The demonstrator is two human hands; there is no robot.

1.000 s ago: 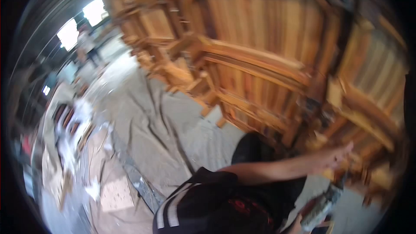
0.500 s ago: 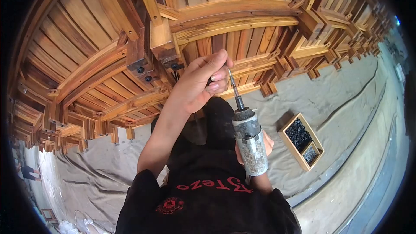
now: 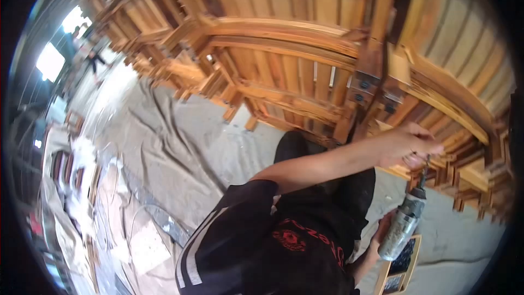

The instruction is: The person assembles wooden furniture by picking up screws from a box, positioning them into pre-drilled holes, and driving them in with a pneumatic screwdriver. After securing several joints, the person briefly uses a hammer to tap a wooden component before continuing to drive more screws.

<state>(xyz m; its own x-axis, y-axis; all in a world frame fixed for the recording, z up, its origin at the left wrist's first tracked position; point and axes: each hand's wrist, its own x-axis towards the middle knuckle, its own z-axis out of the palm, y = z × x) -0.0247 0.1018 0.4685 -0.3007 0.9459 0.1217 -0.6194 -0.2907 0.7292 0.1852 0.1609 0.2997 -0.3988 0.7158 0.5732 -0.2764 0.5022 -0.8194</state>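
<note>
My right hand (image 3: 383,228) is wrapped around a worn silver-grey power screwdriver (image 3: 403,228), its bit pointing up. Close to the bit's tip, the fingers of my left hand (image 3: 408,145) are pinched together; what they hold is too small and blurred to make out. Above and behind both hands stand wooden slatted chairs (image 3: 284,49) with curved rails, tipped so that their leg ends face me. Round black pieces (image 3: 360,97) sit on one leg end near my left forearm.
Partly hidden behind the screwdriver is a wooden box (image 3: 380,279) with dark small parts and metal bits. A wrinkled grey cloth (image 3: 164,136) covers the floor. Far off at the upper left, a person (image 3: 94,57) stands near bright windows (image 3: 50,61).
The view has swung left, so my hands, the screwdriver and the box now appear farther right. My left hand stays pinched near the bit, and the right still grips the screwdriver.
</note>
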